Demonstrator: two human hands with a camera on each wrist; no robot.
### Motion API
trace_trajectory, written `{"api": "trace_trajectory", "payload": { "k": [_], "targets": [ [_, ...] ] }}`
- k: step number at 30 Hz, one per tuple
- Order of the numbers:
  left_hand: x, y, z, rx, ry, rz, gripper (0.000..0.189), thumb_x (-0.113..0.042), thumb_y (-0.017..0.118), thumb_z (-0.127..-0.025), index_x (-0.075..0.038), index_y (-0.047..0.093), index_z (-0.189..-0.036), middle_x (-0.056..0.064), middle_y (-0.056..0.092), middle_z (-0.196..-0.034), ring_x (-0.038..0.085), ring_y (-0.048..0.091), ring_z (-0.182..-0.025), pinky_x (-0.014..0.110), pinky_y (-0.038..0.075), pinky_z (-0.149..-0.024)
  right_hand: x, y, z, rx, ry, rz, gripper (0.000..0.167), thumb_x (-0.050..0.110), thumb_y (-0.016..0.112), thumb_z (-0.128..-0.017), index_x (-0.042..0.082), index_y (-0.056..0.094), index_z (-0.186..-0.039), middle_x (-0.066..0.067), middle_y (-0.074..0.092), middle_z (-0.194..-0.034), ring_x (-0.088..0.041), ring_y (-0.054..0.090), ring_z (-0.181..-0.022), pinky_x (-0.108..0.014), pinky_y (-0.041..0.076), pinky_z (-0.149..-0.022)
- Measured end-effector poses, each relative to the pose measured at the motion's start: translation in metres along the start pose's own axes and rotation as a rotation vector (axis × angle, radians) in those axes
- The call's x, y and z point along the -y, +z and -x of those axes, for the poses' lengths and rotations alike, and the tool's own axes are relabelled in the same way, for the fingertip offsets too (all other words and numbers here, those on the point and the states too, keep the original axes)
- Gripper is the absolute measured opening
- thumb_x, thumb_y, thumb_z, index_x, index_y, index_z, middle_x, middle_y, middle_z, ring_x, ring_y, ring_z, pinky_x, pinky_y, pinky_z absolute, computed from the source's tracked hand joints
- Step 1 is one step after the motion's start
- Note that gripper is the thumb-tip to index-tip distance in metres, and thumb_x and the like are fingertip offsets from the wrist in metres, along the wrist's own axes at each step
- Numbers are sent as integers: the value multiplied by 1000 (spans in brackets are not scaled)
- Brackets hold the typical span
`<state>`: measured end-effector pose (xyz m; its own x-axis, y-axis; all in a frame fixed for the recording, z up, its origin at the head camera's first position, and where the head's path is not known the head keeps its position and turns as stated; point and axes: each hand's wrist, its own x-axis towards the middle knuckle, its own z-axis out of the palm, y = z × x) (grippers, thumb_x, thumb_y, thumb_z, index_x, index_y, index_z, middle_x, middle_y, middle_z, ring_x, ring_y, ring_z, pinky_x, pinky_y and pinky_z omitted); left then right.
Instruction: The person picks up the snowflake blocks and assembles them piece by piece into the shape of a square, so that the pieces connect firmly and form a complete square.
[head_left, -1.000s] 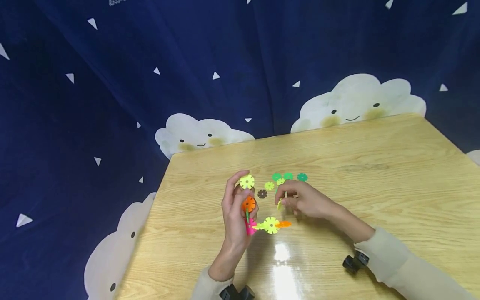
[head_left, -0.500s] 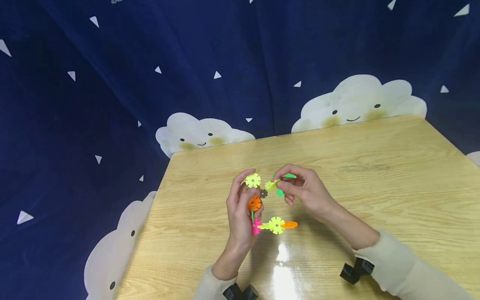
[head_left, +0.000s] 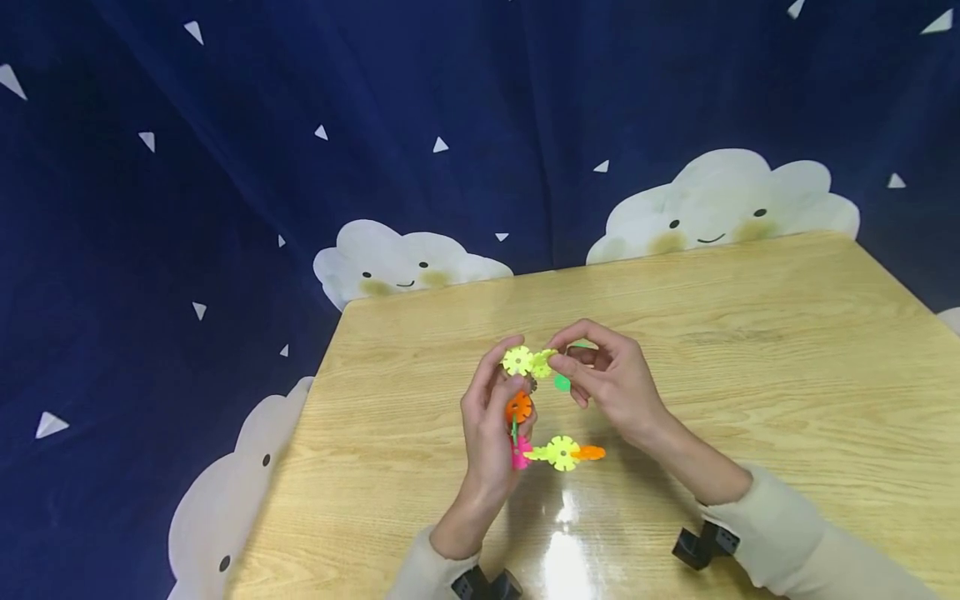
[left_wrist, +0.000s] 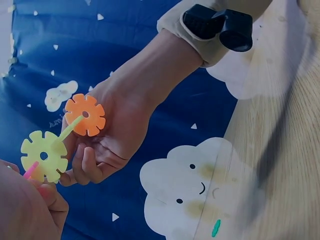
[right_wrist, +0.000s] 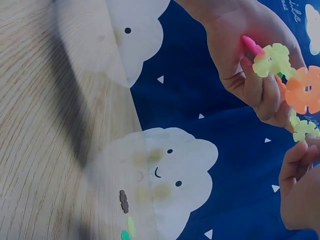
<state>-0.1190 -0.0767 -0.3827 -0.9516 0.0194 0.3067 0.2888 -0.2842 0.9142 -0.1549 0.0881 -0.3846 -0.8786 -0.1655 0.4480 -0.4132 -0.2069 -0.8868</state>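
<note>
Evidently part-built: a bent chain of slotted plastic discs (head_left: 522,455) is held in raised hands above the table (head_left: 720,350). Already linked: an upper yellow disc (head_left: 517,361), an orange disc (head_left: 519,407), a green disc seen edge-on (head_left: 514,430), a pink disc (head_left: 522,457), then more yellow and an orange end disc (head_left: 589,452). Another yellow disc (head_left: 542,364) is brought against the upper one; whether the slots are engaged cannot be told. Not joined: a dark brown disc (right_wrist: 124,201) and a few green and yellow pieces, partly hidden behind the hands.

The chain's upper part is gripped in the curled left hand (head_left: 489,425); its lower run is extended sideways, below the right hand (head_left: 621,379). By that hand, the added disc is pinched between thumb and forefinger, just beside the left fingertips. Beyond the table, a dark blue cloud-print curtain (head_left: 420,192) is hung.
</note>
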Motion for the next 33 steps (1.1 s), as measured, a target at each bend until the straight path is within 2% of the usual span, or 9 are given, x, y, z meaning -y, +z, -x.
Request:
{"api": "trace_trajectory", "payload": {
  "k": [4, 7, 13, 19, 26, 33],
  "targets": [
    [0, 0, 0, -1, -4, 2, 40, -9, 50, -99, -10, 62, -138, 4, 56, -88, 8, 36, -47, 17, 32, -40, 0, 2, 2, -13, -15, 37, 12, -6, 71, -94, -2, 68, -104, -4, 65, -99, -16, 47, -48, -26, 41, -40],
    [1, 0, 0, -5, -11, 10, 41, -8, 51, -99, -11, 62, -138, 4, 56, -87, 7, 36, -46, 17, 32, -40, -1, 4, 4, -21, -64, 21, 12, -9, 71, -93, -1, 69, -100, -7, 62, -101, -16, 49, -52, -25, 41, -39],
    [0, 1, 0, -13, -12, 25, 41, -8, 54, -98, -9, 63, -139, 3, 57, -86, 7, 37, -46, 16, 32, -39, -5, 10, 6, -27, -174, -60, 13, -19, 68, -89, -6, 65, -92, -7, 54, -91, -16, 47, -51, -27, 37, -35],
    [0, 3, 2, -3, -10, 21, 40, -7, 53, -98, -7, 63, -137, 3, 54, -82, 8, 38, -46, 17, 32, -39, -7, 12, 7, -42, -198, -78, 17, -26, 63, -86, -9, 59, -87, -5, 47, -86, -15, 42, -46, -25, 34, -34],
    [1, 5, 4, 2, -4, 27, 37, -6, 52, -100, -6, 63, -136, 0, 49, -71, 8, 36, -43, 17, 31, -39, -9, 13, 8, -59, -233, -51, 20, -28, 62, -85, -8, 56, -85, -5, 44, -85, -11, 39, -43, -24, 33, -33],
    [2, 8, 6, 1, -7, 39, 38, -6, 52, -100, -5, 61, -138, -3, 41, -57, 7, 35, -42, 18, 30, -38, -8, 15, 9, -109, -289, 30, 24, -29, 64, -82, -6, 58, -82, -6, 44, -82, -11, 42, -51, -22, 35, -38]
  ]
}}
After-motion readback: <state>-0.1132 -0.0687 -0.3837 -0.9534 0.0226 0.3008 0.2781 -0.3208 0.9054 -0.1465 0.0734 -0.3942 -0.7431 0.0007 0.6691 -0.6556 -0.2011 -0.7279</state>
